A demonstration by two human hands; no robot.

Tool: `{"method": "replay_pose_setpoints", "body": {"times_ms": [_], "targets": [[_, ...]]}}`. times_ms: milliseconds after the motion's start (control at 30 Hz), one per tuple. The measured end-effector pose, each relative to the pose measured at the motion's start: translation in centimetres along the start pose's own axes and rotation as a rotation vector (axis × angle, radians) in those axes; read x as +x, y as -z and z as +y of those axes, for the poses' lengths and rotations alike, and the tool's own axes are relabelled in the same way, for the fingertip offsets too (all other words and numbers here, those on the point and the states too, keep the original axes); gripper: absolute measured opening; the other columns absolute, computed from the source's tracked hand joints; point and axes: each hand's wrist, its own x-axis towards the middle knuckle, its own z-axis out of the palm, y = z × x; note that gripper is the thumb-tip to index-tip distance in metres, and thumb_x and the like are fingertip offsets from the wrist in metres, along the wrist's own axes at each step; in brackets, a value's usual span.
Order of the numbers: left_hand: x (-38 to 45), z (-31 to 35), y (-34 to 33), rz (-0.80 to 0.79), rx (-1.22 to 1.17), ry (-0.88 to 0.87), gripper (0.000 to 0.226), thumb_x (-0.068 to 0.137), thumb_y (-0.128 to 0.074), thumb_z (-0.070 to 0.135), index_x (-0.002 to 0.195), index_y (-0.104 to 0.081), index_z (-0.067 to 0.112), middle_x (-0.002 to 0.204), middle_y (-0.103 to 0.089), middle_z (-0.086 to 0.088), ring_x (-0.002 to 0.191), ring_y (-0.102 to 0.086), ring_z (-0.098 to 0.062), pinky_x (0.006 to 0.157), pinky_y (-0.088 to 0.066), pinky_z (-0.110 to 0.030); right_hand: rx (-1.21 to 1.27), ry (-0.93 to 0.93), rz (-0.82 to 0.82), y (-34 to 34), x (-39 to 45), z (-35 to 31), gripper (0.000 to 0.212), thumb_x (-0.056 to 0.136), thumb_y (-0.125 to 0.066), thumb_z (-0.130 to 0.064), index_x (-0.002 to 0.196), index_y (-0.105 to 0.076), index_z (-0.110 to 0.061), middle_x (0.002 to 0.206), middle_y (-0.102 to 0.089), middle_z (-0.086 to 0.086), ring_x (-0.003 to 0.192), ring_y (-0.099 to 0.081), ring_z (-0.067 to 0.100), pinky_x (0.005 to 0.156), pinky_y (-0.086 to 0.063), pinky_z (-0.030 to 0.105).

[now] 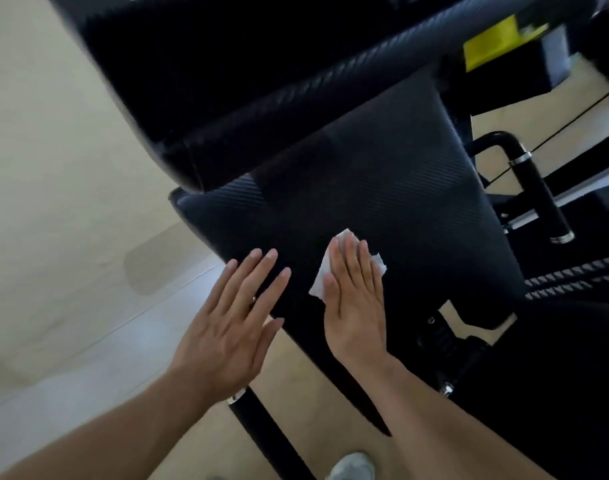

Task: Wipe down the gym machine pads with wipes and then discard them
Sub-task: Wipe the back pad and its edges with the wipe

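My right hand (355, 299) lies flat, fingers straight and together, pressing a white wipe (322, 271) down onto the black seat pad (382, 188). The wipe is crumpled under my palm and fingers, its edges poking out past my fingertips and to the left of my hand. My left hand (233, 313) is spread flat with straight fingers just beside the right one, holding nothing; its fingertips reach over the near left edge of the same pad, and I cannot tell whether they touch it.

The seat pad has a fine woven texture and sits tilted across my view. Above it the back pad (261, 81) of the machine rises, dark and ribbed along its lower edge. To the right I see a black handle with chrome rings (535, 188), and farther up a yellow tag (497, 39) on the frame. Below my left wrist a black tube of the frame (261, 431) runs down toward the pale floor (53, 168). A light-coloured shoe (353, 467) shows at the bottom edge between my forearms.
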Motion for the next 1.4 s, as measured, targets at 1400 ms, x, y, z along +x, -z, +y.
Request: {"method": "replay_pose_setpoints", "body": {"times_ms": [1400], "targets": [[19.7,2.4,-4.7,-0.079,0.23,0.0,0.063,0.105,-0.033,0.043,0.159,-0.029,0.013,0.169,-0.018,-0.009,0.158,-0.007,-0.026,0.127,-0.012,-0.052,-0.116,0.156,-0.041,10.9,25.4,9.2,0.062,0.11,-0.016,-0.039,0.163,0.008,-0.018,0.172,0.012,-0.001,0.157,0.017,0.021,0.128,0.009,0.041]]}}
